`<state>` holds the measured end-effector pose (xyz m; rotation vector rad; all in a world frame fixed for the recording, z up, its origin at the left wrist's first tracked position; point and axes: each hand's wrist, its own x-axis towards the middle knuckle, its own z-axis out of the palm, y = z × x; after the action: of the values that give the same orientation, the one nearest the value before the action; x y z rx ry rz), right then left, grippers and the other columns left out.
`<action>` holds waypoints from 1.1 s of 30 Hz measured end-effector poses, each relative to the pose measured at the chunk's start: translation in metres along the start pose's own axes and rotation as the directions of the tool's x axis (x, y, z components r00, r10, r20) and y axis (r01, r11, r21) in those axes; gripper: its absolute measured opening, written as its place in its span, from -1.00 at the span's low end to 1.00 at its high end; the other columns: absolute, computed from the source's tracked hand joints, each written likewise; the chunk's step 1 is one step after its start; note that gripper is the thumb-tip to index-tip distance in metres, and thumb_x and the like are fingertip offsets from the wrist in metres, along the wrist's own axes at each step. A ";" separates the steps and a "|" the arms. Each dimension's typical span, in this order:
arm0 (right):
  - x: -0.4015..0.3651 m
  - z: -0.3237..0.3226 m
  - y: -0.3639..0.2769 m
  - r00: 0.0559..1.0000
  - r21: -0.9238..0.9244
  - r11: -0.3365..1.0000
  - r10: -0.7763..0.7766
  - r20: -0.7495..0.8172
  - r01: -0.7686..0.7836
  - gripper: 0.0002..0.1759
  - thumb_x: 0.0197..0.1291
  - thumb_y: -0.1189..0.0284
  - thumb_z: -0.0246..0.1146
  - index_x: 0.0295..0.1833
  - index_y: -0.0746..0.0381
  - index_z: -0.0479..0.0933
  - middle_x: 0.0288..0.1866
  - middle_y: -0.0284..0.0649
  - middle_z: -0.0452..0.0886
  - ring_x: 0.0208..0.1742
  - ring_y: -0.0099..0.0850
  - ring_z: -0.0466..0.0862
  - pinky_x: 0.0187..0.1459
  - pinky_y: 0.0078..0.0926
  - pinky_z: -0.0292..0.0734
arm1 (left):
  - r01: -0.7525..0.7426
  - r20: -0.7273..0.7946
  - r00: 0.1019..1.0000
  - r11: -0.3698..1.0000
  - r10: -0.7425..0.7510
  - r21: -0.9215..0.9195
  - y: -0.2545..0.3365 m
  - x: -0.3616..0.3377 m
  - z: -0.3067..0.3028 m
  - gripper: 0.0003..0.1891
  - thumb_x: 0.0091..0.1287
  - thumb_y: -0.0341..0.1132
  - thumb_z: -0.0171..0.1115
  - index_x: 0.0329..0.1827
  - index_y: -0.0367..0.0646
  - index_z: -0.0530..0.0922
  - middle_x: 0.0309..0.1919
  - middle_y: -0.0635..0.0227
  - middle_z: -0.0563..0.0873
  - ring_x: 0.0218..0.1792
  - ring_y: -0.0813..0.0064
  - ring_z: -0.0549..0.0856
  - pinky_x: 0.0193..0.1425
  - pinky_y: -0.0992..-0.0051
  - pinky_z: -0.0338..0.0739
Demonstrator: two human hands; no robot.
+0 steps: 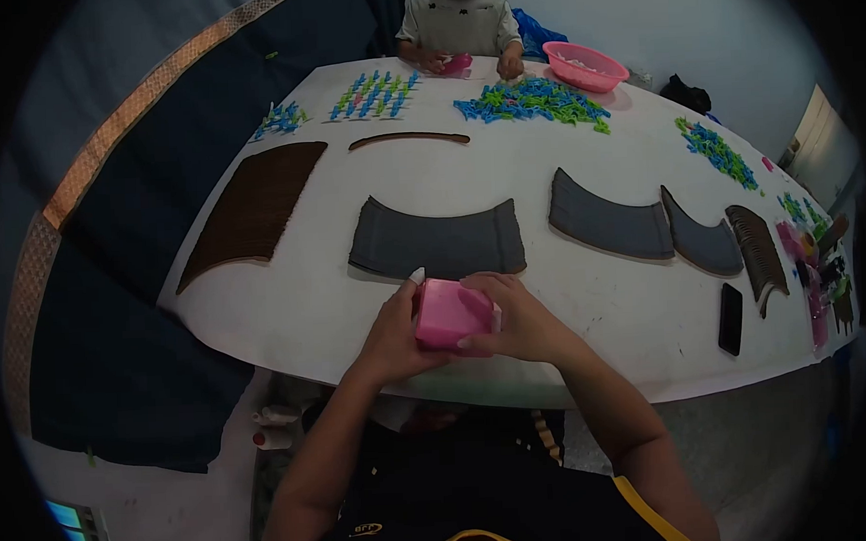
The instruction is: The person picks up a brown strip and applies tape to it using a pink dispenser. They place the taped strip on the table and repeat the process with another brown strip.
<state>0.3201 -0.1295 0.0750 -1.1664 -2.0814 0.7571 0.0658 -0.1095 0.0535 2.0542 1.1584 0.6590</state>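
A small pink box-shaped object (455,313) is held above the near edge of the white table, between my two hands. My left hand (393,331) grips its left side and underside, with something white at one fingertip. My right hand (525,320) closes round its right side, fingers at the top and thumb low on the front face. A little white shows at the object's right edge. Just beyond my hands lies a dark grey curved sheet (437,237), its near edge close behind my fingers.
A brown ridged sheet (259,210) lies left, and more dark sheets (608,217) lie right. Blue and green small pieces (532,107) are heaped at the back near a pink basin (588,67). A phone (730,319) rests front right. Across the table sits another person (458,26).
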 end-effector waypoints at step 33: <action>-0.228 -0.176 0.115 0.235 0.895 0.248 0.907 -0.349 0.370 -0.27 0.49 -0.12 0.21 0.43 0.28 0.47 0.30 0.08 0.60 0.24 0.01 0.70 0.39 0.10 0.60 | -0.109 -0.080 0.990 0.990 0.116 0.095 -0.025 -0.007 0.011 0.33 -0.03 -0.05 0.80 0.76 -0.33 0.14 0.49 -0.13 0.47 0.47 -0.11 0.53 0.59 0.06 0.44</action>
<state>0.6055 -0.2484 0.0485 -0.9074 0.0311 0.9161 0.0570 -0.1094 0.0273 2.1996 1.1451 0.7684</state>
